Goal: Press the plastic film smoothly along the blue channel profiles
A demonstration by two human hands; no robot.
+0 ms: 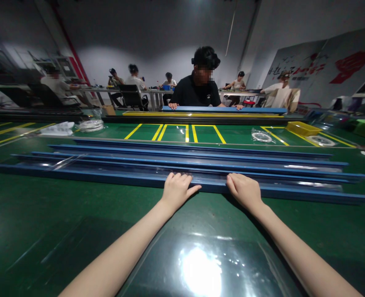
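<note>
Blue rail [211,187], nearest us on the green surface [108,210]: our left hand [176,189] and right hand [244,190] grasp its near wall; we judge it stiff, light, slippery, best held wide apart.

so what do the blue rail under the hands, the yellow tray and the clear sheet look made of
Blue rail: perhaps coated metal or rigid plastic; its straight edges and soft sheen fit either. Yellow tray: probably moulded plastic, given its single bright colour and open box shape. Clear sheet: likely glossy plastic, since green shows through and it throws back bright glare.
</note>
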